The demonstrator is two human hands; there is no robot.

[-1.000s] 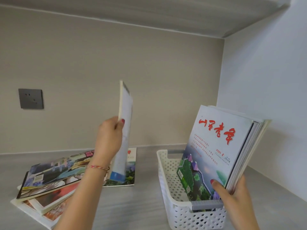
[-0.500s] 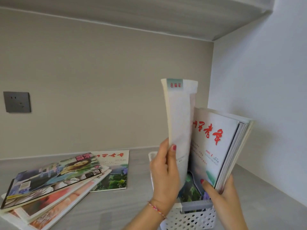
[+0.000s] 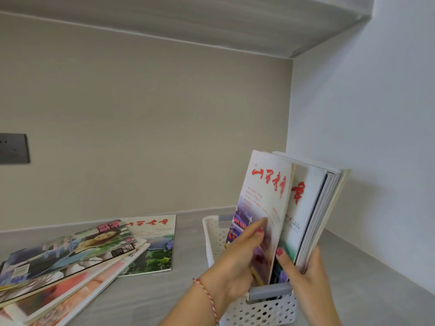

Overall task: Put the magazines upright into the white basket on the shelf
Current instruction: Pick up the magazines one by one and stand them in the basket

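Since the frame before, the front magazine [image 3: 263, 208] had come down from above the basket and stood in the white basket [image 3: 213, 234], leaning on the upright magazines [image 3: 313, 208] behind it. The left grip [image 3: 237, 262] lay against its cover, fingers nearly straight. The right grip [image 3: 303, 274] was curled round the upright magazines, thumb in front. A flat stack of magazines [image 3: 77, 257] lay on the shelf [image 3: 188, 231], well left of the basket.
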